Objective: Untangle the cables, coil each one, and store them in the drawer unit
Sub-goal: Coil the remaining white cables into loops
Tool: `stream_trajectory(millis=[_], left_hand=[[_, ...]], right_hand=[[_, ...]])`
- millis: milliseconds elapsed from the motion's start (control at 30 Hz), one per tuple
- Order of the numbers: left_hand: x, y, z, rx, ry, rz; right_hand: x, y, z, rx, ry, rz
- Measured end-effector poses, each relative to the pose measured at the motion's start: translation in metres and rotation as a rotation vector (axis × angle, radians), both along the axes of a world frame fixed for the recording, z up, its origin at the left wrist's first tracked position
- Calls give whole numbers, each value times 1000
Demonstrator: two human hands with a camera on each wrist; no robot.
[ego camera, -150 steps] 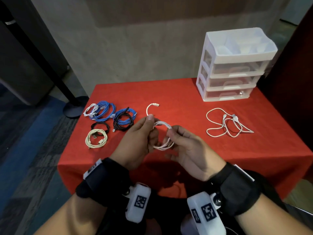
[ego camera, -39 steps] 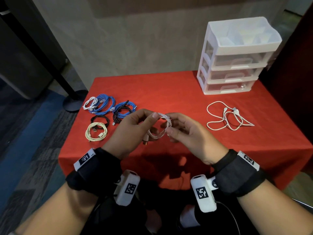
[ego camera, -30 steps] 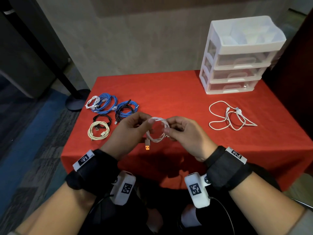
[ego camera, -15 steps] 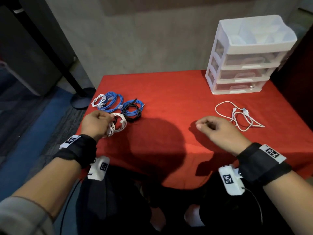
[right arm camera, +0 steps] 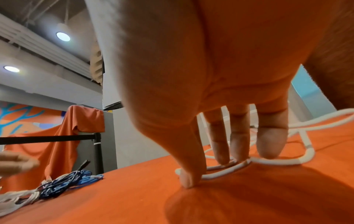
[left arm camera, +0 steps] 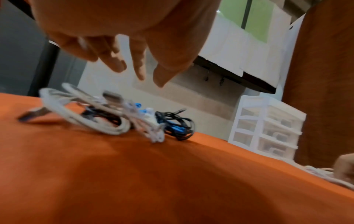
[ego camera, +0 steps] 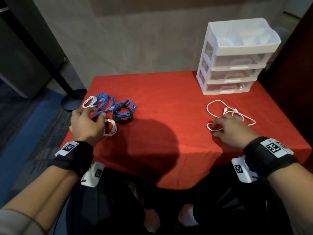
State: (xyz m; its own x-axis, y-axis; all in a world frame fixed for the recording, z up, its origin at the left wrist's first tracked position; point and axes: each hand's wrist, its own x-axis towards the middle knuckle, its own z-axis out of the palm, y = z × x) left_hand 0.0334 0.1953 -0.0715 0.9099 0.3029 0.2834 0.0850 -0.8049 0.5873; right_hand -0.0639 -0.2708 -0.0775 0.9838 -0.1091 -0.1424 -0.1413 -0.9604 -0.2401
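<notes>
On the red tablecloth [ego camera: 169,102] my left hand [ego camera: 97,115] hovers with loose, straight fingers just above a white coiled cable [ego camera: 115,128] and holds nothing. The left wrist view shows the same white coiled cable [left arm camera: 114,130] lying below the left hand [left arm camera: 138,72]. At the right, my right hand [ego camera: 215,127] rests its fingertips on a loose, looped white cable [ego camera: 234,110]. In the right wrist view the right hand [right arm camera: 206,171] presses the loose white cable [right arm camera: 277,161] onto the cloth with thumb and straight fingers. The white drawer unit [ego camera: 237,61] stands at the back right with its drawers closed.
Beside the white coil lie a blue coil [ego camera: 105,103], a small white coil [ego camera: 89,101] and a black-and-blue coil [ego camera: 122,112]; a black coil is partly hidden under my left hand. A black post base [ego camera: 72,100] stands off the table's left corner. A dark panel [ego camera: 288,82] flanks the right.
The white coil that both hands held has been carried left by my left hand, set down by the other coils and let go. My right hand has moved right onto the loose cable.
</notes>
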Motion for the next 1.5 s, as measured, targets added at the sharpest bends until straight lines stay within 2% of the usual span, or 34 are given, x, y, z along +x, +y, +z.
stream_trajectory(millis=[67,167,300,400,467,533,633,700,733,800,867,933,1033,1133,1200,1267,1367,1433,1500], left_hand=[[-10,-23,5,-65,-150,-56],[-30,-75,7,-96,-318,-327],[-62,-146,5,-183,-96,-783],[-77,-182,4,-102,-25,-1068],[-78,-189,7,-159,8,-1075],[-73,-184,11,-169,38,-1007],[-60,-163,14,-169,66,-930],[-53,-147,19,-178,68,-891],[-50,-140,19,-160,72,-877],[-47,-130,18,-93,92,-872],[-47,-125,18,-62,144,-902],[-48,-123,16,-40,252,-943],[-45,-116,14,65,453,-980],[-47,-108,24,115,536,-1040],[-52,-108,35,35,478,-963],[-56,-115,45,-72,281,-870],[-61,-137,62,-192,52,-855],[-65,-151,75,-200,45,-895],[-69,-164,88,-112,180,-956]], right_hand=[[1,5,1,37,-17,-1],[2,23,6,49,-30,41],[-6,62,13,113,-51,210],[-14,89,23,362,-126,326],[-18,97,35,507,-191,323],[-20,97,46,545,-282,321],[-19,78,54,393,-483,252],[-14,54,50,298,-555,113],[-11,41,46,285,-529,21],[-4,23,35,310,-324,-157],[0,22,20,316,-111,-210],[2,30,6,264,-29,-193],[7,45,-7,269,-53,-194],[9,54,-7,261,-29,-181],[8,58,-3,285,-61,-165],[4,63,5,382,-160,-118],[-6,78,29,513,-310,87],[-13,92,51,541,-353,256],[-17,102,72,536,-413,364]])
